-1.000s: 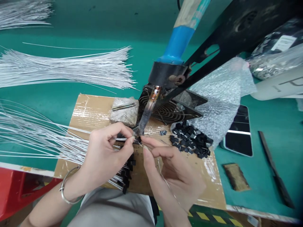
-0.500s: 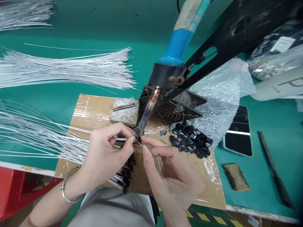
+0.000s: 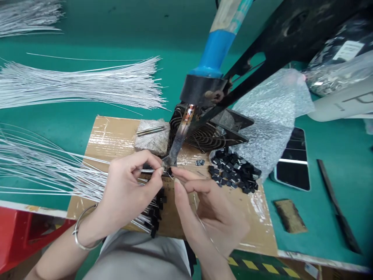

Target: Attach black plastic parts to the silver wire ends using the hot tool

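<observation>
My left hand (image 3: 131, 190) is closed, thumb and forefinger pinching a thin grey wire (image 3: 147, 170) close to its end. My right hand (image 3: 210, 214) is closed on a thin strand of solder wire (image 3: 207, 232), which trails across the palm and curves up to the work point. Between the fingertips sits a small black connector (image 3: 170, 171); whether the right fingertip grips it or only touches it, I cannot tell. Just above hangs a clamped soldering iron (image 3: 214, 50), its tip (image 3: 172, 157) at the wire end and connector. The exact contact is too small to make out.
On the cardboard (image 3: 112, 134) are a wrapped block (image 3: 151, 144), a pile of black connectors (image 3: 234, 171) and wires with connectors fitted (image 3: 151, 217). Behind stand a fan (image 3: 204, 138) and a black bracket arm (image 3: 271, 50). A wire bundle (image 3: 87, 83), phone (image 3: 293, 171) and file-like tool (image 3: 338, 206) lie around.
The whole view has shifted slightly. Both hands keep nearly the same pose at the iron's tip, holding the same wire and solder.
</observation>
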Tool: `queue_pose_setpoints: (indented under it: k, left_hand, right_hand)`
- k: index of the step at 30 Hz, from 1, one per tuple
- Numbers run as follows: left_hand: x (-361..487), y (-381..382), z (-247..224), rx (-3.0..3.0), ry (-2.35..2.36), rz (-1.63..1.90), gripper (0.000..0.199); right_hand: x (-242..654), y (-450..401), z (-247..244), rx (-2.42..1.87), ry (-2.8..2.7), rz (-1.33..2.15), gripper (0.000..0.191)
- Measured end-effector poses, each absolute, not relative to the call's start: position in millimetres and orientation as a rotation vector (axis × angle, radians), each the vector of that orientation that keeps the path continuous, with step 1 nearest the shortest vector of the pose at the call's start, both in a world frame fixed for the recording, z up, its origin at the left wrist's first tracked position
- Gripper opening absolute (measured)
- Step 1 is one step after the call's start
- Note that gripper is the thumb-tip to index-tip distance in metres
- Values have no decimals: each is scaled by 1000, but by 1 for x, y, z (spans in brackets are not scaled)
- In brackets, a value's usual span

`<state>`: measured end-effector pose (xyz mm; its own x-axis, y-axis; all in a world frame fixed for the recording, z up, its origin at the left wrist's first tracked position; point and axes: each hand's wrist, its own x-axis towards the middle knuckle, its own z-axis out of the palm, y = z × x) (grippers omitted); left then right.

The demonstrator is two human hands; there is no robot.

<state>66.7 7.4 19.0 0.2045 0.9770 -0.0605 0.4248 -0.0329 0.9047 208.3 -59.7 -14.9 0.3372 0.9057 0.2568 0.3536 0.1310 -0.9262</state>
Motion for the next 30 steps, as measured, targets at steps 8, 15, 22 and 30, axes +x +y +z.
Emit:
queue_pose_setpoints:
  k: [8,15,22,30]
  left_hand:
    - [67,7,18,1627,1383,768,15]
    - [66,6,20,1637,1378,782,16]
    - [67,7,18,1622,1362,801,15]
    - [66,7,20,1628,1338,817,14]
  right_hand:
    - [209,-59,-17,-1435,-1257,545,13]
    - [208,-60,-16,-1444,-1252,551,13]
    - [208,-61,-20,-1435,-1277,517,16]
    - [208,-61,-21,-1417,-1302,496,18]
